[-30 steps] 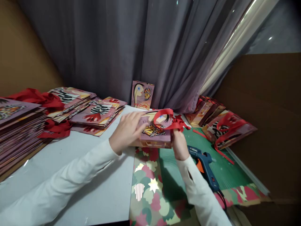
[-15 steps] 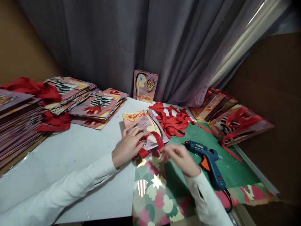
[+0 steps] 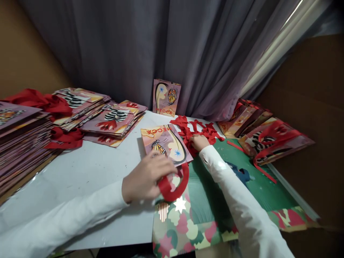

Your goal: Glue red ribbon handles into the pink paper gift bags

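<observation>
A flat paper gift bag (image 3: 162, 138) printed with a butterfly, a profile drawing and "MECCA" lies upside down to me. My left hand (image 3: 150, 175), slightly blurred, is over its near edge with fingers stretched out. Beside those fingers a red ribbon loop (image 3: 184, 186) curves out from the bag's near edge; whether the fingers touch it I cannot make out. Beyond the bag's right side, my right hand (image 3: 199, 142) reaches into a pile of red ribbons (image 3: 185, 125). Its fingers are closed in among the ribbons, fingertips partly hidden.
A blue glue gun (image 3: 242, 173) lies on the green mat (image 3: 263, 190), mostly behind my right sleeve. Stacks of printed bags (image 3: 24, 143) stand left, more bags (image 3: 276, 139) with red ribbon right. One bag (image 3: 166, 96) leans upright against the grey curtain (image 3: 129, 53).
My right hand has let go of the bag's ribbon and moved forward to the ribbon pile. My left hand has slid toward me, uncovering the butterfly; the ribbon loop now hangs toward me.
</observation>
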### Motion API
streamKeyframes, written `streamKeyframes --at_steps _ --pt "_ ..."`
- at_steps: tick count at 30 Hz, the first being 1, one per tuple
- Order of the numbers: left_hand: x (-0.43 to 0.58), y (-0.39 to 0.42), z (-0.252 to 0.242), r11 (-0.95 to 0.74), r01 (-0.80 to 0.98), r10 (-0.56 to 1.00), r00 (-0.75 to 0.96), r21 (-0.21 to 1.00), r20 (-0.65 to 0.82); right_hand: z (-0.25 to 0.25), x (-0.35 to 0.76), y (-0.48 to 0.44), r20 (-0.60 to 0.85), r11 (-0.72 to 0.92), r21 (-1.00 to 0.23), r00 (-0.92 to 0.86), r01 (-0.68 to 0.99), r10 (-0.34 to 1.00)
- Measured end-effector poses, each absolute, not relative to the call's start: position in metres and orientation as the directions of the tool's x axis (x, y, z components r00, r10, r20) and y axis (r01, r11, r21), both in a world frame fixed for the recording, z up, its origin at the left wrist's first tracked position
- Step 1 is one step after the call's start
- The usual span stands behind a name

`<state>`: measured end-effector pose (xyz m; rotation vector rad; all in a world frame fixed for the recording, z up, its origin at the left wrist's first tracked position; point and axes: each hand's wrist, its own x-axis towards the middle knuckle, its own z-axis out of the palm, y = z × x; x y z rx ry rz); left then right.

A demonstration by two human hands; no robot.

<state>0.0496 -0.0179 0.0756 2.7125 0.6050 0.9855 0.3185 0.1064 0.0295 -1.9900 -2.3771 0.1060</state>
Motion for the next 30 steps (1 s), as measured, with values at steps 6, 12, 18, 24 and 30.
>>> streamKeyframes --at_steps 6,12,18,24,30 --pt "0.06 0.09 0.099 -0.286 0.602 0.946 0.301 0.746 0.12 0.069 0.324 0.127 0.242 0.139 -0.337 -0.057 0.931 0.969" --pt "0.047 0.15 0.069 -0.097 0.808 0.995 0.095 0.58 0.033 0.137 0.315 0.12 0.418 0.325 -0.859 0.173 0.396 0.892" --pt "0.032 0.161 0.073 -0.092 0.874 0.99 0.132 0.477 -0.05 0.15 0.291 0.059 0.069 0.07 -0.993 0.015 -0.095 0.997" --pt "0.028 0.125 0.105 -0.105 0.918 0.994 0.104 0.382 0.024 0.072 0.261 0.0 -0.348 -0.322 -0.937 -0.436 0.136 0.83" --pt "0.046 0.004 0.073 -0.586 0.809 0.802 0.587 0.042 -0.113 0.007 0.245 -0.01 -0.484 -0.451 -0.872 -0.454 0.187 0.748"
